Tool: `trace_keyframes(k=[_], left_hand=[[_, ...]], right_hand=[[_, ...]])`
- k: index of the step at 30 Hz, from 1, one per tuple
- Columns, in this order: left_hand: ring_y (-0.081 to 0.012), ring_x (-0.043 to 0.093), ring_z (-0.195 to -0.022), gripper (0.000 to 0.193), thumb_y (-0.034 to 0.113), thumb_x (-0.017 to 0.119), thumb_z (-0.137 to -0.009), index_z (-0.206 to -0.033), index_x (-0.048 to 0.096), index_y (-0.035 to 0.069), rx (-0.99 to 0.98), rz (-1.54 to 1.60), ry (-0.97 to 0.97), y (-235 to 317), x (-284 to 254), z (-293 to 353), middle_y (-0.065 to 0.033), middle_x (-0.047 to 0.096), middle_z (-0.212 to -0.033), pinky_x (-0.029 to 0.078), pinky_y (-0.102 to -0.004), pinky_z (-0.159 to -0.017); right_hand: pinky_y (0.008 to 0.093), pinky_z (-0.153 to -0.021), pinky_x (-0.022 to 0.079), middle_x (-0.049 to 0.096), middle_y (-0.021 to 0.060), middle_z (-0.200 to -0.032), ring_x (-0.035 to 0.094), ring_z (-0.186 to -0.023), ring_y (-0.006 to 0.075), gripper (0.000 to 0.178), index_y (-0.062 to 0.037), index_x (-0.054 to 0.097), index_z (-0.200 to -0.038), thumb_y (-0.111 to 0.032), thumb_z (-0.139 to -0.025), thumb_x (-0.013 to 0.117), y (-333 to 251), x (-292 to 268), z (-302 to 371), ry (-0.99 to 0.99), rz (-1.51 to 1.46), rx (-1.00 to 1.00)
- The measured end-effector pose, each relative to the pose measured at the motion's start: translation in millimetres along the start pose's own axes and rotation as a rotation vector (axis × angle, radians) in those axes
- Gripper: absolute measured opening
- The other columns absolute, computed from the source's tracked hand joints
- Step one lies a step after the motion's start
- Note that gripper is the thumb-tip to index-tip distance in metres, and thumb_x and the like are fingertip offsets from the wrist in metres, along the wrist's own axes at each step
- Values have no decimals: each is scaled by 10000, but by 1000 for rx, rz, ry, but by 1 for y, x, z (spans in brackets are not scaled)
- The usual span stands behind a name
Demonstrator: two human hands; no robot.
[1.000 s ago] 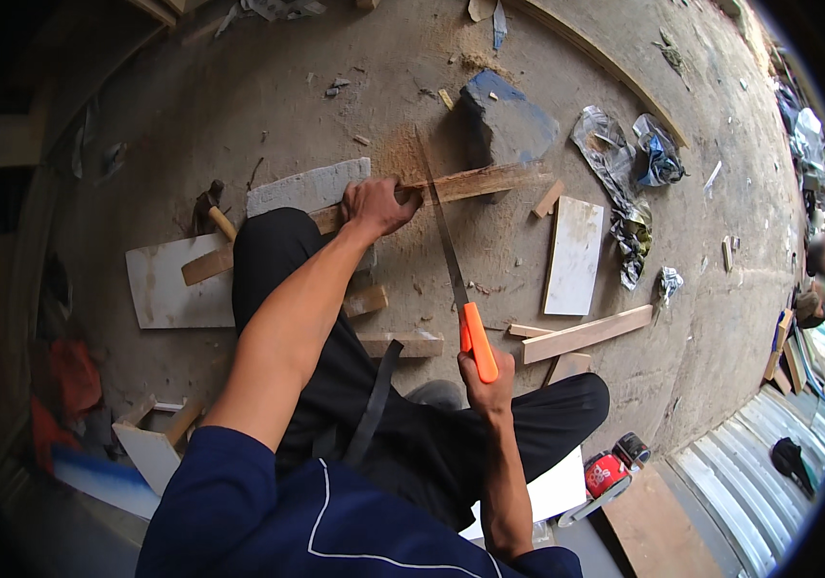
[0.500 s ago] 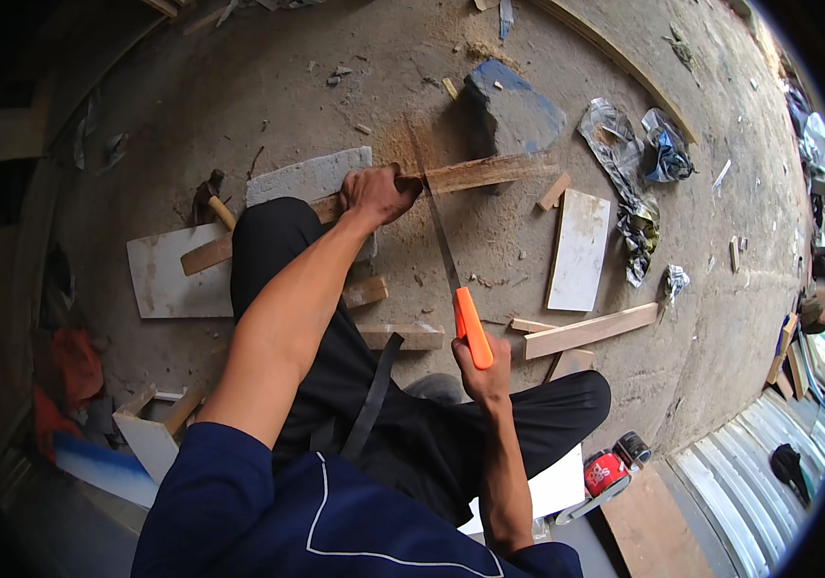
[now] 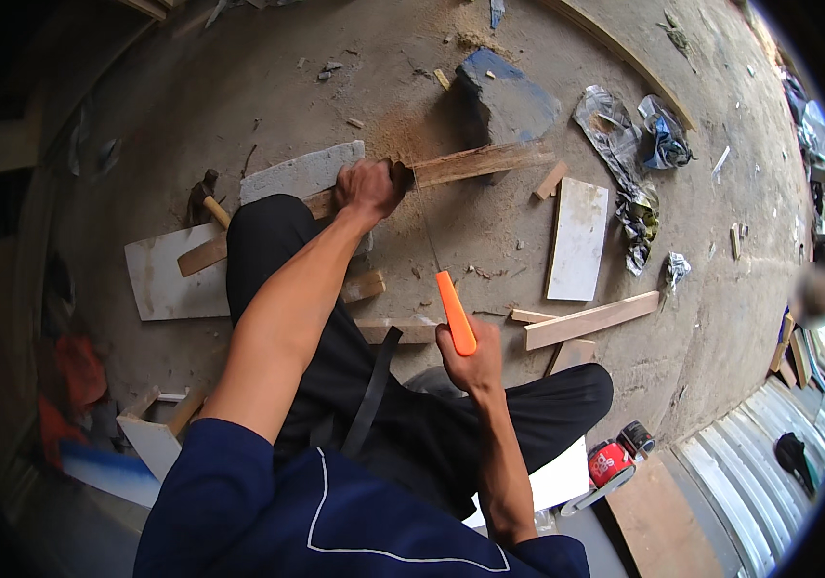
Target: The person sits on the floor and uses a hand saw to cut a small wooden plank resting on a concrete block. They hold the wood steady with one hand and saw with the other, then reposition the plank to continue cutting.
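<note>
A rough wooden plank (image 3: 482,163) lies crosswise ahead of me, its right part over a blue-stained block (image 3: 509,101). My left hand (image 3: 370,189) is closed around the plank, just left of the saw blade. My right hand (image 3: 478,358), nearer my body, grips the orange handle of a hand saw (image 3: 455,313). The thin blade runs from the handle up to the plank beside my left fingers and looks almost edge-on. Its far end is hard to make out.
Sawdust is scattered around the block. At left lie a hammer (image 3: 205,197), a pale grey slab (image 3: 301,171) and a white board (image 3: 167,275). To the right are a white panel (image 3: 578,239), a wood strip (image 3: 590,321), crumpled plastic (image 3: 608,120) and a red-labelled can (image 3: 609,464).
The saw and my right hand have shifted slightly left, and the blade now looks thinner. My left hand keeps its hold on the plank. The whole view has shifted a little.
</note>
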State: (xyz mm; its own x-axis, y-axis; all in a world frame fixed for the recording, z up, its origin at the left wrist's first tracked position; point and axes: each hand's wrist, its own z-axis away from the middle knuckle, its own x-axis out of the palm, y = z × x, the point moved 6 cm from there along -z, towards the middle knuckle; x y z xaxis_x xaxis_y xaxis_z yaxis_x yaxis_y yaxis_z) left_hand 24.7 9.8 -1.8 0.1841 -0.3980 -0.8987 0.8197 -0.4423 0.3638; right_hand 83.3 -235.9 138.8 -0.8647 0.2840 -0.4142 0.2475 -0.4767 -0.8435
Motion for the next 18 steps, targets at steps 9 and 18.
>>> trace_keyframes(k=[9, 18], left_hand=[[-363, 624, -875, 405, 299, 403, -881, -774, 704, 51, -101, 42, 33, -10, -5, -1, -200, 662, -824, 393, -455, -827], [-322, 563, -983, 376, 309, 419, -882, -758, 701, 94, -74, -12, 40, -10, 13, -9, -150, 664, -870, 356, -474, -880]], right_hand=[[358, -522, 432, 524, 183, -573, 531, -502, 324, 157, 25, 573, -728, -123, -766, 606, 19, -5, 36, 18, -37, 77], [398, -532, 427, 541, 213, -606, 540, -533, 368, 206, 26, 548, -692, -158, -775, 589, 8, 8, -63, 79, 33, -25]])
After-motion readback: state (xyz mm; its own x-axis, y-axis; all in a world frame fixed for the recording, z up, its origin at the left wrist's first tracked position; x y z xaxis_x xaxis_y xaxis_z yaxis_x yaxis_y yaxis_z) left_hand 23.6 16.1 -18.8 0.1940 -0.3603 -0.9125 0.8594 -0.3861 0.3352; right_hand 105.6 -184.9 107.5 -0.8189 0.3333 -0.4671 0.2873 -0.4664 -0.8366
